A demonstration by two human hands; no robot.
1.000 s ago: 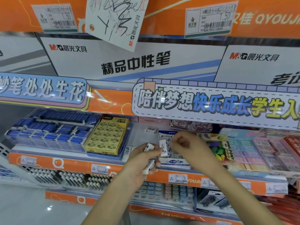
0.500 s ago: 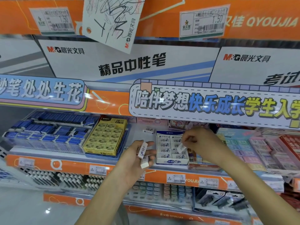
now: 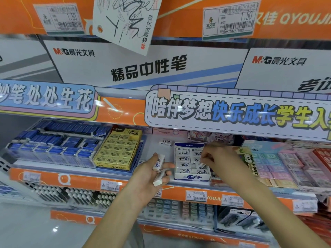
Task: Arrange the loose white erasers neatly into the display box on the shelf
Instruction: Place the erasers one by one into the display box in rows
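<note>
A white-and-blue display box (image 3: 192, 176) stands on the middle shelf with rows of white erasers inside. My right hand (image 3: 217, 157) reaches over the box's right side and pinches one white eraser (image 3: 202, 165) down among the rows. My left hand (image 3: 152, 173) hovers just left of the box, palm up, gripping two loose white erasers (image 3: 158, 162). One more loose eraser (image 3: 165, 142) lies on the shelf behind the box, to its left.
A yellow 2B eraser box (image 3: 118, 151) and blue erasers (image 3: 53, 142) sit to the left. A green toy pack (image 3: 248, 159) and pastel boxes (image 3: 275, 165) crowd the right. A banner (image 3: 232, 113) overhangs the shelf. Price tags line the orange shelf edge (image 3: 80, 181).
My right hand carried an eraser from beside my left hand to the right and down into the display box. The left hand stayed left of the box with its erasers.
</note>
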